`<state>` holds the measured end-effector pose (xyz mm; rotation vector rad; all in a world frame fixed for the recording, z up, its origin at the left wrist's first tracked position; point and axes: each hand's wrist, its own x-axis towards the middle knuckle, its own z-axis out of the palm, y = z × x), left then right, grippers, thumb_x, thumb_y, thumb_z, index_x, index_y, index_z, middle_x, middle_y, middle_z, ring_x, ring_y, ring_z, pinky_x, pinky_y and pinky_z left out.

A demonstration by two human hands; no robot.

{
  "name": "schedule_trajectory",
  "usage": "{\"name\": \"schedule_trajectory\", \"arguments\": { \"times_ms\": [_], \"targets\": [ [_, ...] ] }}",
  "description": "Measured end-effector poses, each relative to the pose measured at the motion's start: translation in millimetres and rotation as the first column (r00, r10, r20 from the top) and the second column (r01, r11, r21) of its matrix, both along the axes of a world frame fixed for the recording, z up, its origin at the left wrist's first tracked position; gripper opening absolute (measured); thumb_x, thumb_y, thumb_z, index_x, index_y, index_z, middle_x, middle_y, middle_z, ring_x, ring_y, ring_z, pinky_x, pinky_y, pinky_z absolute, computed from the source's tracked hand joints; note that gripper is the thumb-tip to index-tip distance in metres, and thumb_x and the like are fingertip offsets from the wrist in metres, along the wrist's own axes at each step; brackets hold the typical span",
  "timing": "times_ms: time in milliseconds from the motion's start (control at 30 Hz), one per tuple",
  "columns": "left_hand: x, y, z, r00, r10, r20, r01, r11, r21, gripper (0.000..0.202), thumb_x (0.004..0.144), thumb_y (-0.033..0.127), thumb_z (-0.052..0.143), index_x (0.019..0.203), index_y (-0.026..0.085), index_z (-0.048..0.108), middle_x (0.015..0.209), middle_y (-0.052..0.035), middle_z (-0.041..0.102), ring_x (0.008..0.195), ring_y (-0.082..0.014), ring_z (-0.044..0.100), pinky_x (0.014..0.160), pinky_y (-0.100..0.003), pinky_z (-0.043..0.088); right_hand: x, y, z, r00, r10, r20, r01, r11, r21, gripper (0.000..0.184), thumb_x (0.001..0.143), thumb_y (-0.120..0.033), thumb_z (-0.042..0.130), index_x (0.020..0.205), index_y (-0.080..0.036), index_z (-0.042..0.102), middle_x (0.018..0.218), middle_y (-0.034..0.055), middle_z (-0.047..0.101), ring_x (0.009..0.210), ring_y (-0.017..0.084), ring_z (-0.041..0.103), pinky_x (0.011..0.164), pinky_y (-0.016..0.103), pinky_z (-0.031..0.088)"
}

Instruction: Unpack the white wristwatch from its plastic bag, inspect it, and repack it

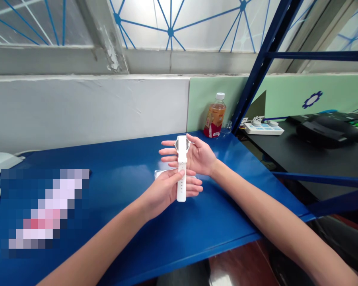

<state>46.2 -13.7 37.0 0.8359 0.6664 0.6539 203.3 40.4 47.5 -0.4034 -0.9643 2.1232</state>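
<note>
A white wristwatch (pixel 181 159) is held up in front of me, its strap running straight down toward me. My left hand (pixel 170 184) presses its thumb on the lower, holed part of the strap, with the fingers stretched out behind. My right hand (pixel 198 155) supports the watch's upper part from behind. Its fingers extend left past the round case, and its thumb rests at the upper right edge. A strap piece covers most of the case. Beneath the hands, a clear-edged, pale flat object (pixel 157 173) lies on the blue table (pixel 122 159), mostly hidden.
A drink bottle with a white cap (pixel 216 117) stands at the back right, beside a clear cup-like item (pixel 227 127). A blue metal post (pixel 256 67) rises there. Farther right, a black desk carries a power strip (pixel 264 128). On the left lie a pixelated item (pixel 50 206) and white devices.
</note>
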Motion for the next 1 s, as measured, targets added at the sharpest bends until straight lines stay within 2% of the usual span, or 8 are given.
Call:
{"name": "schedule_trajectory", "arguments": {
  "times_ms": [200,300,400,567,700,800,933,1000],
  "targets": [
    [0,2,9.8,0.995,0.087,0.052,-0.076,0.979,-0.189,0.059,0.104,0.045,0.025,0.104,0.001,0.066,0.086,-0.0197,0.074,0.078,-0.0243,0.074,0.081,-0.036,0.056,13,14,-4.1,0.935,-0.311,-0.17,0.31,0.95,-0.029,0.041,0.098,-0.044,0.033,0.099,-0.018,0.065,0.094,0.0066,0.075,0.095,0.018,0.069,0.094,0.035,0.051],
    [0,2,14.6,0.984,0.161,0.081,-0.139,0.964,-0.225,0.061,0.103,0.05,0.028,0.109,0.0,0.064,0.098,-0.0227,0.074,0.09,-0.0276,0.073,0.089,-0.039,0.053,16,18,-5.3,0.865,-0.436,-0.248,0.435,0.898,-0.064,0.03,0.097,-0.038,0.044,0.083,-0.021,0.064,0.087,0.0025,0.075,0.093,0.016,0.07,0.093,0.032,0.052],
    [1,2,15.1,0.976,0.189,0.104,-0.165,0.965,-0.206,0.058,0.101,0.05,0.035,0.12,-0.001,0.058,0.118,-0.0261,0.067,0.11,-0.0325,0.067,0.098,-0.042,0.048,11,16,-4.4,0.856,-0.474,-0.208,0.477,0.878,-0.036,0.029,0.098,-0.037,0.049,0.078,-0.022,0.063,0.083,0.0001,0.076,0.089,0.014,0.072,0.092,0.029,0.052],
    [2,3,7.4,0.976,0.178,0.127,-0.171,0.983,-0.067,0.048,0.097,0.04,0.053,0.127,0.003,0.055,0.126,-0.024,0.064,0.124,-0.0355,0.057,0.104,-0.046,0.043,-1,6,-4.9,0.91,-0.415,-0.016,0.405,0.879,0.253,0.032,0.09,-0.051,0.06,0.082,-0.021,0.067,0.088,0.0036,0.077,0.102,0.018,0.069,0.098,0.034,0.049],
    [1,3,0.4,0.988,0.118,0.097,-0.128,0.986,0.107,0.035,0.09,0.03,0.066,0.118,0.009,0.063,0.118,-0.0184,0.069,0.117,-0.0334,0.062,0.102,-0.046,0.045,-2,1,-8.4,0.892,-0.415,0.182,0.273,0.813,0.513,0.034,0.087,-0.052,0.063,0.092,-0.02,0.074,0.121,0.0057,0.07,0.106,0.019,0.066,0.082,0.028,0.054],
    [0,0,-0.5,0.998,0.065,-0.003,-0.063,0.982,0.177,0.028,0.086,0.029,0.073,0.104,0.008,0.069,0.103,-0.0162,0.073,0.099,-0.029,0.07,0.094,-0.043,0.049,-1,-1,-10.0,0.888,-0.352,0.295,0.155,0.834,0.529,0.037,0.088,-0.052,0.061,0.105,-0.021,0.074,0.127,0.0065,0.067,0.101,0.019,0.068,0.071,0.025,0.055],
    [0,-2,1.3,0.998,-0.053,0.023,0.049,0.989,0.14,0.032,0.088,0.034,0.069,0.104,0.007,0.068,0.09,-0.0137,0.073,0.082,-0.0228,0.072,0.083,-0.038,0.054,0,-1,-10.1,0.966,-0.178,0.189,0.079,0.896,0.437,0.034,0.093,-0.044,0.058,0.113,-0.019,0.07,0.108,0.0072,0.075,0.106,0.018,0.068,0.095,0.031,0.051],
    [1,-2,0.6,0.996,-0.075,0.043,0.07,0.991,0.117,0.032,0.09,0.034,0.066,0.107,0.007,0.066,0.092,-0.0147,0.073,0.081,-0.0227,0.072,0.081,-0.037,0.054,0,-1,-9.1,0.977,-0.133,0.166,0.061,0.921,0.384,0.033,0.093,-0.042,0.059,0.113,-0.018,0.07,0.103,0.008,0.076,0.099,0.017,0.071,0.096,0.033,0.052]
  ]
}}
